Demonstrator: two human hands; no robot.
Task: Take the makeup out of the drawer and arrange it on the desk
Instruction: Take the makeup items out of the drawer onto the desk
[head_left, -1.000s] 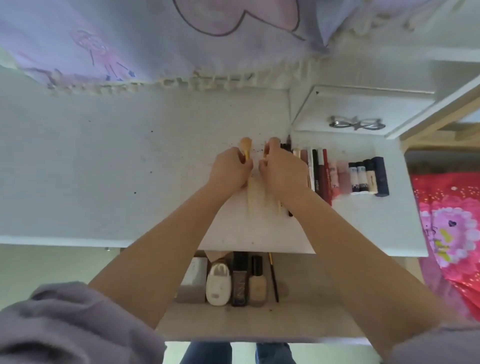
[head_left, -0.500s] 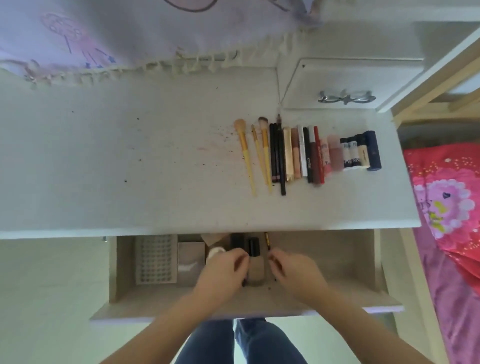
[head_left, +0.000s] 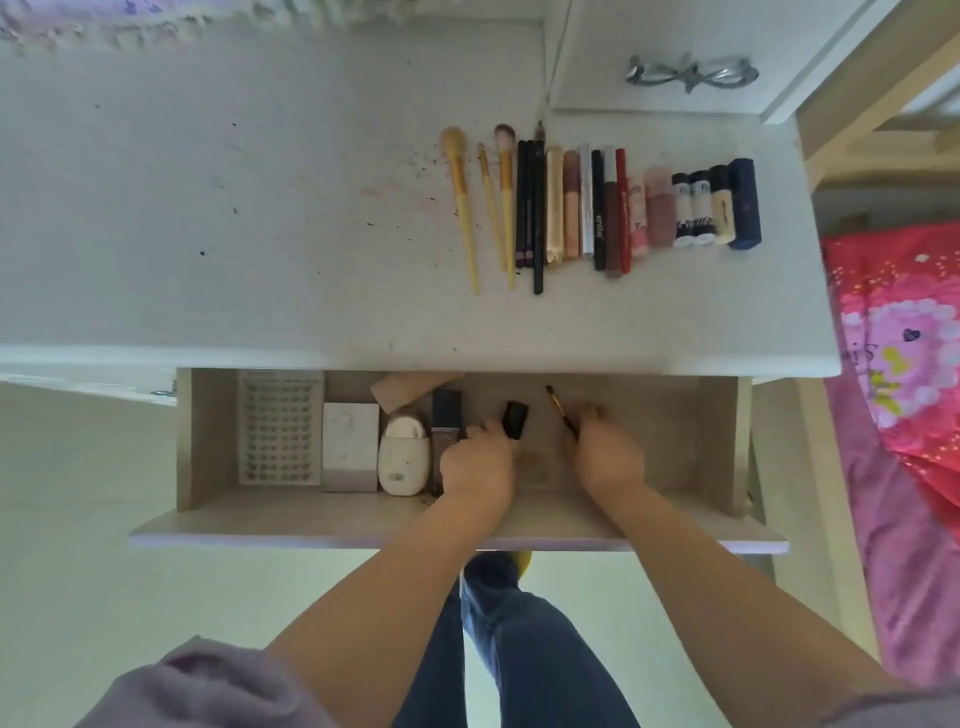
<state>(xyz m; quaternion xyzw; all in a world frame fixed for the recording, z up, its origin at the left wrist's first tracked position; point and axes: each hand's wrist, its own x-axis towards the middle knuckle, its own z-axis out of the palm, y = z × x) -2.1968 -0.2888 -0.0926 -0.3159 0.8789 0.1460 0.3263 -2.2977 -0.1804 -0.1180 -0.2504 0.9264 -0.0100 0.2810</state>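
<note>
The drawer (head_left: 208, 441) under the desk (head_left: 260, 208) stands pulled out. Inside it, my left hand (head_left: 480, 460) grips a foundation bottle with a black cap (head_left: 515, 418). My right hand (head_left: 608, 452) pinches a thin makeup brush (head_left: 560, 408) by its handle, tip pointing up-left. Left of my hands lie a dark square bottle (head_left: 445, 415), a white oval case (head_left: 404, 460), a white box (head_left: 349, 446), a tan box (head_left: 410, 387) and a clear lash tray (head_left: 279, 426). On the desk, a row of brushes, pencils and tubes (head_left: 597, 208) lies side by side.
A small cabinet drawer with a silver handle (head_left: 691, 75) stands at the desk's back right. A pink and red bedspread (head_left: 898, 364) lies to the right. A lilac cloth (head_left: 104, 21) hangs along the desk's back edge. My jeans-clad legs (head_left: 519, 649) show below the drawer.
Both hands left the brushes on the desk and came down into the drawer. The left now holds the bottle, the right the thin brush. The view tilted down.
</note>
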